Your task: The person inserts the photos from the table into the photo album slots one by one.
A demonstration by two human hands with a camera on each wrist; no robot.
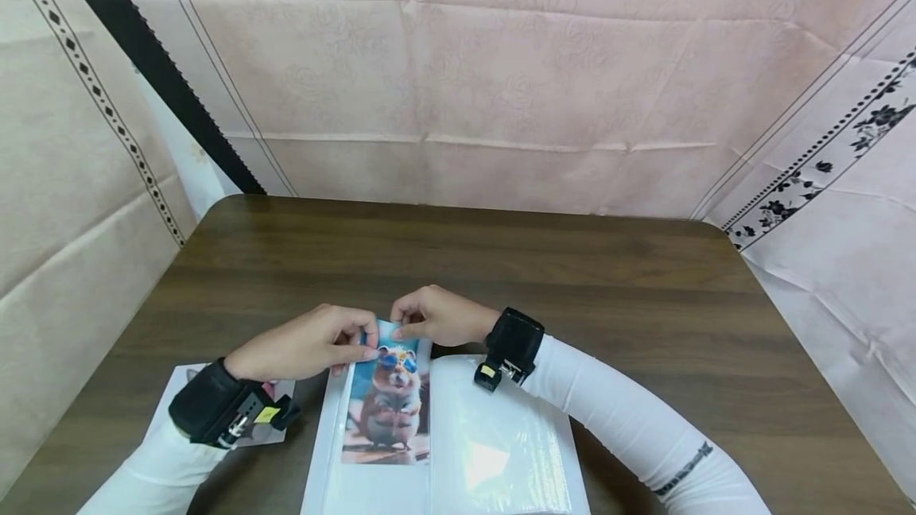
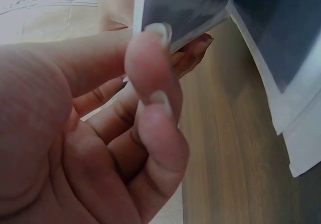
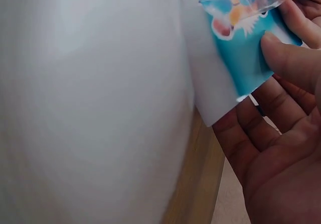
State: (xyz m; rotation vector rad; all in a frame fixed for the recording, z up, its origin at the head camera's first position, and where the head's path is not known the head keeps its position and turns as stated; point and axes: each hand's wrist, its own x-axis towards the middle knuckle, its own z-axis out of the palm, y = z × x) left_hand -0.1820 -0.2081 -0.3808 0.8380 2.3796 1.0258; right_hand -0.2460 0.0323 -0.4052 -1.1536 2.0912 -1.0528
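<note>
A picture card (image 1: 390,412) of a small furry animal in blue sunglasses lies in the left side of an open white photo album (image 1: 379,489). My left hand (image 1: 332,338) pinches the upper left edge of the page, its fingertips curled at that edge in the left wrist view. At the card's top, my right hand (image 1: 444,316) pinches the blue upper part, thumb in front and fingers behind. Clear plastic (image 3: 263,5) covers the card lower down, while its blue top (image 3: 246,63) stands out of the sleeve in the right wrist view.
The album's right side holds glossy clear sleeves (image 1: 494,443). Another picture sheet (image 1: 168,396) lies under my left forearm on the brown wooden table (image 1: 572,261). Pale patterned cloth (image 1: 501,86) hangs behind the table's far edge.
</note>
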